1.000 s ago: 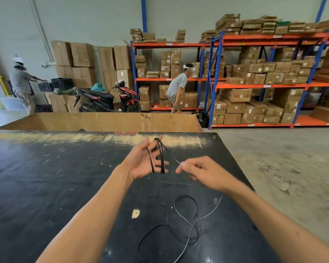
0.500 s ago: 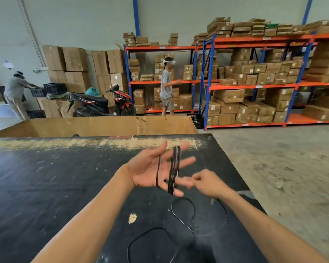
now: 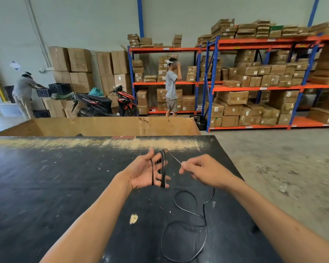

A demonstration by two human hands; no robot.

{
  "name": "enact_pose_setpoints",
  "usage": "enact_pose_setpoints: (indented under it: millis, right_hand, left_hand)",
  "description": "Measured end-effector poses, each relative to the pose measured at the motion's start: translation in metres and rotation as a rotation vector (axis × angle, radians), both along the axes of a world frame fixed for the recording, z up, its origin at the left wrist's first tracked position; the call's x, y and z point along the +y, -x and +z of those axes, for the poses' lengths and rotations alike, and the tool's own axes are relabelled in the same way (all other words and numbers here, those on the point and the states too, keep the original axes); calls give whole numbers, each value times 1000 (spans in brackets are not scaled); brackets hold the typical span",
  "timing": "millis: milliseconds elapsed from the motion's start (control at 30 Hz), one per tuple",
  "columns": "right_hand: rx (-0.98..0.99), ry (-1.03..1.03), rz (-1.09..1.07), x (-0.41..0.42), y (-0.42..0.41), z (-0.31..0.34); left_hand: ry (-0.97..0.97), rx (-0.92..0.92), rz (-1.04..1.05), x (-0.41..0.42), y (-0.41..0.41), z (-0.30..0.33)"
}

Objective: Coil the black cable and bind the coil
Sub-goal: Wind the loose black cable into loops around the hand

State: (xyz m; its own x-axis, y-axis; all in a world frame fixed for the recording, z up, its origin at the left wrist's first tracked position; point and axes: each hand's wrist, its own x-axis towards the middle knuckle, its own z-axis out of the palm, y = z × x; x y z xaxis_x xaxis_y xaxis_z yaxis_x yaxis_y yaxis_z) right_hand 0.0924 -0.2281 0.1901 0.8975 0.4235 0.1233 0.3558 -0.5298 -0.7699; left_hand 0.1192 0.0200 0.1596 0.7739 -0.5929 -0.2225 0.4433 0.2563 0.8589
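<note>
At frame centre, the left hand (image 3: 142, 172) is spread open, palm up, with several turns of the black cable (image 3: 186, 211) wound around its fingers. Just to its right, the right hand (image 3: 201, 170) is curled, thumb and forefinger pinched on a taut strand running up to the coil. The cable's slack lies in loose loops on the black table (image 3: 46, 186), lower centre-right. Beyond the table's far edge stands a large open cardboard box (image 3: 106, 126); its contents are hidden.

The right hand (image 3: 201, 170) has drawn away from the open left hand (image 3: 144, 170), pulling a taut strand off the thin black cable (image 3: 162, 168) looped there; half a second ago they touched.
</note>
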Motion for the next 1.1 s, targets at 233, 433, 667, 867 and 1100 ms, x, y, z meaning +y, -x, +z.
enact_pose_setpoints:
  millis: [233, 433, 667, 867, 1100]
  right_hand:
    - [355, -153, 115, 13, 31, -60]
    - [391, 1, 53, 11, 32, -94]
    - [53, 233, -165, -9, -26, -68]
    - [-121, 413, -134, -19, -58, 7]
    - [-86, 334, -45, -11, -33, 39]
  left_hand:
    - [193, -53, 61, 5, 1, 20]
    - [295, -113, -94, -4, 10, 36]
    - [140, -62, -537, -38, 31, 31]
    - [-148, 72, -648, -54, 32, -7]
    - [-172, 109, -288, -35, 17, -38]
